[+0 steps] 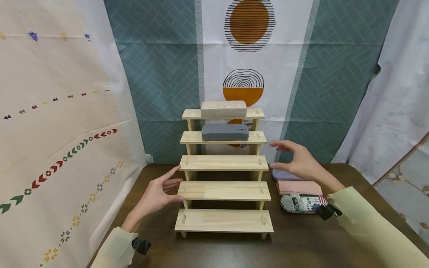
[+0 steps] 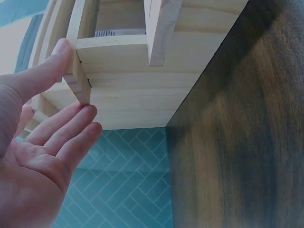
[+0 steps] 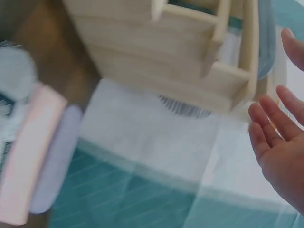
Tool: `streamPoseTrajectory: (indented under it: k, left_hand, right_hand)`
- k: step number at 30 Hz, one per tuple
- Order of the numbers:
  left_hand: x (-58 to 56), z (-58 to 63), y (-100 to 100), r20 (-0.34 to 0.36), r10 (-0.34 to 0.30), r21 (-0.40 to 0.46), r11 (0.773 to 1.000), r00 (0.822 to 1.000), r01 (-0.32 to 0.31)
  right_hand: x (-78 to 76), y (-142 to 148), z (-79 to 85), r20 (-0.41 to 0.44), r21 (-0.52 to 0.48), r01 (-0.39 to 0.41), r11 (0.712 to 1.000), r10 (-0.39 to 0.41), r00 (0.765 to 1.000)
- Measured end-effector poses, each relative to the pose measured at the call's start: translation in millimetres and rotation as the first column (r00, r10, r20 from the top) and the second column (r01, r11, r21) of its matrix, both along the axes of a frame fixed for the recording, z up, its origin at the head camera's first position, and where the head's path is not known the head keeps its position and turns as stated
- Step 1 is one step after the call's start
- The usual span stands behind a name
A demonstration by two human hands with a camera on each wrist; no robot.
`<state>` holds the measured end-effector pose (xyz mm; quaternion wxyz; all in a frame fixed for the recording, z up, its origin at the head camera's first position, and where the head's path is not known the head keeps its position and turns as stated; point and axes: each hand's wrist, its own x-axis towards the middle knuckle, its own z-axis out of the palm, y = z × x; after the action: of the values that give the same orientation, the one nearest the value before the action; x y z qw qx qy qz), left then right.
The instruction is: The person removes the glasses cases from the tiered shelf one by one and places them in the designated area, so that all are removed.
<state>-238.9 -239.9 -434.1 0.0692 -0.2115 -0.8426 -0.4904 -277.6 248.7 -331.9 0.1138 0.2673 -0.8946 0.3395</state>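
Observation:
A stepped wooden display rack (image 1: 222, 190) with several tiers stands on the table. A beige glasses case (image 1: 223, 109) lies on the top tier, a grey-blue glasses case (image 1: 225, 132) on the tier below. My left hand (image 1: 155, 191) is at the rack's left side; in the left wrist view, its thumb and fingers pinch the end of one plank (image 2: 78, 83). My right hand (image 1: 298, 160) is raised by the rack's right side, thumb and fingers spread apart with nothing between them. In the right wrist view its fingertips (image 3: 256, 111) overlap the rack's edge.
Right of the rack, a purple case (image 1: 285, 175), a pink case (image 1: 298, 188) and a newspaper-print case (image 1: 303, 203) lie in a row on the dark wooden table (image 1: 221, 253). Patterned cloths (image 1: 157, 74) hang behind and at both sides.

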Motion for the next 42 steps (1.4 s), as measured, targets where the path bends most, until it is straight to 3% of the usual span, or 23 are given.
streamPoseTrajectory:
  k: [9, 22, 33, 42]
  left_hand:
    - [-0.4, -1.4, -1.2, 0.001, -0.005, -0.002, 1.0, 1.0, 0.005]
    - [-1.9, -1.3, -0.9, -0.01, -0.009, 0.002, 1.0, 1.0, 0.009]
    - [-1.1, 1.2, -0.5, -0.011, -0.01, 0.003, 1.0, 1.0, 0.01]
    - [-0.6, -0.7, -1.2, -0.003, -0.015, 0.02, 1.0, 1.0, 0.015]
  right_hand:
    - [-40.2, -47.7, 27.1, 0.054, -0.009, -0.028, 1.0, 0.029, 0.998]
    - [-79.4, -86.3, 34.1, 0.123, 0.008, -0.017, 1.0, 0.016, 0.992]
    - [-89.1, -100.4, 37.3, 0.149, 0.019, 0.011, 1.0, -0.014, 0.989]
    - [-84.1, -92.2, 39.0, 0.2, -0.049, -0.029, 0.998, 0.039, 0.979]
